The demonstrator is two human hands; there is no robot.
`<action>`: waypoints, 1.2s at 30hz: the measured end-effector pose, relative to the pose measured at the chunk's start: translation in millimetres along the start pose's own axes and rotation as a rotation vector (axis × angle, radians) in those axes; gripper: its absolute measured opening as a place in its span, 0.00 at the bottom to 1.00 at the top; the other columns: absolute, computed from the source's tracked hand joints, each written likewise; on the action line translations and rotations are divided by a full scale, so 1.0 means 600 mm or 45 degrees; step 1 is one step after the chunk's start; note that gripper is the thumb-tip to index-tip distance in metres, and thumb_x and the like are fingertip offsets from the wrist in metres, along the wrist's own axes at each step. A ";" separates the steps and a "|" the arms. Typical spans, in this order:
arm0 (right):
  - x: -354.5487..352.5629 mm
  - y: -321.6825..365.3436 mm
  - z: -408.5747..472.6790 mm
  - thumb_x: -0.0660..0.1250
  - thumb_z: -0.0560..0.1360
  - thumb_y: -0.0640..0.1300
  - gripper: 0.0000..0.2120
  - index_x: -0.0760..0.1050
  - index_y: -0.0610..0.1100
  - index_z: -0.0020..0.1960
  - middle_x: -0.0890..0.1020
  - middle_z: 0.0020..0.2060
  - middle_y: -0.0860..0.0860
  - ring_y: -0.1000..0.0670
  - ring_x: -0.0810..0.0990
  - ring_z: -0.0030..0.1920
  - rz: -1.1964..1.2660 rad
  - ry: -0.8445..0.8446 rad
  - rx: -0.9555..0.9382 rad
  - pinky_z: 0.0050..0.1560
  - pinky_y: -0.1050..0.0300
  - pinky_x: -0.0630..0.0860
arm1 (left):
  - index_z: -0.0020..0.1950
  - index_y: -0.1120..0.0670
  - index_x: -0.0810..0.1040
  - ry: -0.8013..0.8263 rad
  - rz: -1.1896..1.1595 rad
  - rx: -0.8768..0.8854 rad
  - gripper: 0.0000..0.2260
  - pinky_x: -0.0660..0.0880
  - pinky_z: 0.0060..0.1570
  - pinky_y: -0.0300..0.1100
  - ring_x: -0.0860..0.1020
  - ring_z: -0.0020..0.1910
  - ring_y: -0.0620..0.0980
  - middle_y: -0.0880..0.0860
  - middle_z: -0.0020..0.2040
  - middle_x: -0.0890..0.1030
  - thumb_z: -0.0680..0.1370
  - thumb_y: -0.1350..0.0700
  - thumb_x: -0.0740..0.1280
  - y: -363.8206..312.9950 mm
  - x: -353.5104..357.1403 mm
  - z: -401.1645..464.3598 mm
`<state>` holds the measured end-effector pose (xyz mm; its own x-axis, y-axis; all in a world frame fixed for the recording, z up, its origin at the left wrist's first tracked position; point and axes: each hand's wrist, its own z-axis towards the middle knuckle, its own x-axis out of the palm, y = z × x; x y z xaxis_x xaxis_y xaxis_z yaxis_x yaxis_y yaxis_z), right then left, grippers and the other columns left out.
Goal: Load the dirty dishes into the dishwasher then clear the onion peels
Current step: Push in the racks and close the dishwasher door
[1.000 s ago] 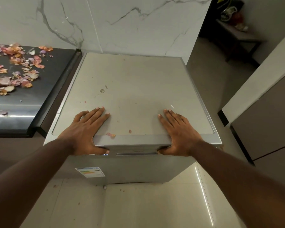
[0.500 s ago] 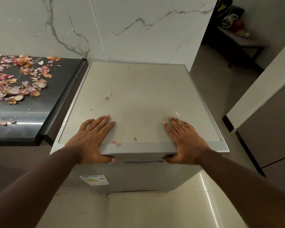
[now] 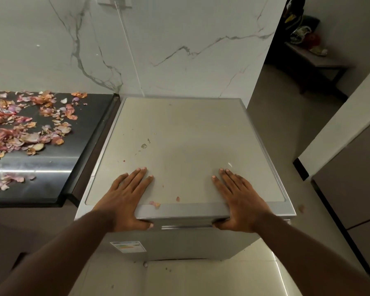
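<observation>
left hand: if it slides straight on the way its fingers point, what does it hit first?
The left hand lies flat on the dishwasher top, fingers aimed away and slightly right. That line looks free across the lid, bar a small dark smudge, up to the marble wall behind; depth is uncertain.

Black counter [image 3: 51, 167] strewn with onion peels [image 3: 26, 129].

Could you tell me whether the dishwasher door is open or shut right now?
Shut. The dishwasher front sits flush under its top edge, both hands' fingers flat on top, thumbs under the lip.
</observation>
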<state>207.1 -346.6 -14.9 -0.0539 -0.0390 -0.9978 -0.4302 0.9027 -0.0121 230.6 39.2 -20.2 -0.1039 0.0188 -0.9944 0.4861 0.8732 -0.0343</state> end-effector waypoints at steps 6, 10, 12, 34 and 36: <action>-0.018 0.004 -0.003 0.58 0.65 0.81 0.63 0.33 0.48 0.84 0.36 0.83 0.44 0.45 0.35 0.83 0.022 0.073 0.023 0.82 0.43 0.44 | 0.81 0.48 0.27 0.200 -0.019 -0.056 0.63 0.37 0.81 0.57 0.27 0.80 0.51 0.50 0.81 0.26 0.64 0.16 0.59 -0.006 -0.019 0.005; -0.021 0.004 -0.002 0.58 0.65 0.81 0.63 0.33 0.48 0.84 0.36 0.83 0.45 0.45 0.34 0.82 0.027 0.074 0.025 0.82 0.43 0.44 | 0.80 0.48 0.24 0.317 -0.002 -0.092 0.64 0.36 0.80 0.60 0.26 0.79 0.54 0.51 0.80 0.24 0.63 0.18 0.61 -0.009 -0.025 0.012; -0.019 0.005 -0.002 0.59 0.65 0.81 0.63 0.35 0.48 0.84 0.37 0.83 0.44 0.45 0.35 0.83 0.035 0.070 0.029 0.82 0.44 0.43 | 0.79 0.48 0.23 0.350 0.017 -0.109 0.65 0.34 0.79 0.60 0.26 0.79 0.54 0.52 0.79 0.23 0.64 0.19 0.62 -0.011 -0.027 0.013; -0.080 0.043 0.026 0.61 0.55 0.85 0.71 0.28 0.53 0.81 0.31 0.81 0.51 0.49 0.34 0.82 0.079 0.375 0.255 0.81 0.51 0.41 | 0.79 0.38 0.28 0.564 -0.143 -0.074 0.57 0.42 0.75 0.73 0.29 0.79 0.63 0.51 0.80 0.25 0.66 0.18 0.62 0.011 -0.072 0.014; -0.101 0.052 0.050 0.58 0.54 0.89 0.72 0.32 0.54 0.83 0.36 0.83 0.50 0.48 0.39 0.83 0.152 0.415 0.318 0.81 0.51 0.44 | 0.80 0.37 0.31 0.541 -0.209 -0.045 0.54 0.41 0.74 0.72 0.31 0.80 0.63 0.49 0.81 0.28 0.67 0.17 0.59 0.023 -0.074 0.008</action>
<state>224.0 -303.2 43.2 -0.3890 -0.0254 -0.9209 -0.1747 0.9835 0.0467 246.2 48.0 23.2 -0.5274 0.0702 -0.8467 0.4044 0.8972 -0.1775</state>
